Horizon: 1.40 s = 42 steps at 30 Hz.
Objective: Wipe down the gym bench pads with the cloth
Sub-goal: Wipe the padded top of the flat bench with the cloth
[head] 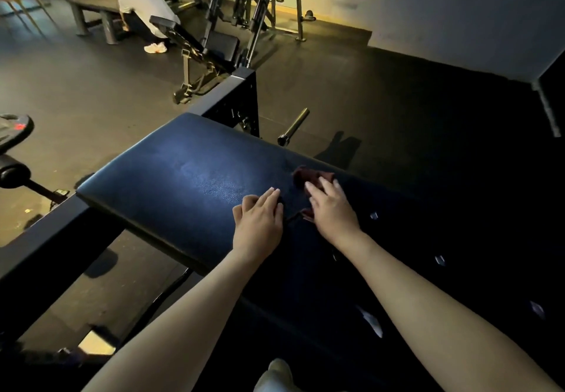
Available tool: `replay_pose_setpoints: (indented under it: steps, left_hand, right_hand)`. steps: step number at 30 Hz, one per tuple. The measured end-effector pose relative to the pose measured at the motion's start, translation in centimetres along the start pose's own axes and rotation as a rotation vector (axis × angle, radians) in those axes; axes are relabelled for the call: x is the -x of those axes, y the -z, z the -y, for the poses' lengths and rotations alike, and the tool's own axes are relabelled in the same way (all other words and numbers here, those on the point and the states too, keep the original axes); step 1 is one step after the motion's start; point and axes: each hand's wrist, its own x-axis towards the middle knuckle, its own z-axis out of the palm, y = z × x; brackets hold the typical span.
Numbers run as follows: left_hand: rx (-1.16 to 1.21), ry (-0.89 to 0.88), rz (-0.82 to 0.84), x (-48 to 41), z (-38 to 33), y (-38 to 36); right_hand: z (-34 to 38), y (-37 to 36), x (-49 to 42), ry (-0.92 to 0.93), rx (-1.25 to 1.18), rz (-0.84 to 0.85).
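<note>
Maroon cloth (305, 176) sits pressed under straight fingers of the right hand (331, 209), left hand (258, 223) flat, empty; mid-wipe, seemingly; next, sweep the bench pad (189, 177) leftward.

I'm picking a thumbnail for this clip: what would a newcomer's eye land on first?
At the centre, the right hand rests on a dark red cloth on the wide dark blue bench pad, the left hand flat beside it. The pad's middle gleams under a patch of light. Far upper left, a person in a pale shirt bends beside another bench.
</note>
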Motion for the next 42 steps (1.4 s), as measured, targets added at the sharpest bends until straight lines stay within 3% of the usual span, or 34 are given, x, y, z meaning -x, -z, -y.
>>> replay_pose_setpoints:
  steps: [3, 9, 13, 16, 25, 31, 35, 39, 42]
  left_hand:
    - [-0.052, 0.000, -0.046, -0.7, 0.0, -0.6]
    - [-0.027, 0.004, -0.043, -3.5, -0.4, -0.8]
    - [-0.046, -0.045, -0.029, -5.8, 0.1, -0.7]
    - [-0.036, -0.050, -0.019, -7.2, 0.3, -0.8]
    - [0.022, -0.055, -0.078, -7.5, 0.8, -1.2]
    - [0.024, -0.049, -0.092, -7.6, 0.8, -1.4]
    - [0.032, -0.026, -0.095, -7.6, 0.9, -1.4]
    - [0.032, -0.028, -0.081, -7.6, 0.9, -1.3]
    - [0.000, -0.044, -0.075, -7.5, 1.0, -1.3]
  right_hand:
    - [0.0, 0.2, -1.3, -0.105, -0.059, -0.070]
    - [1.9, -1.1, -0.8, 0.283, -0.156, 0.003]
    - [-0.4, 0.7, -5.8, 0.090, -0.137, -0.070]
    - [-0.2, 0.1, -7.6, -0.065, -0.100, 0.003]
    - [0.6, -1.1, -4.6, 0.304, -0.118, -0.074]
    - [-0.5, -0.5, -8.9, 0.021, 0.012, -0.096]
    - [1.4, -2.0, -6.0, 0.181, -0.060, -0.192]
    - [1.9, -1.9, -4.4, 0.297, -0.053, -0.180]
    - [0.6, -0.8, -6.1, 0.160, 0.121, -0.195]
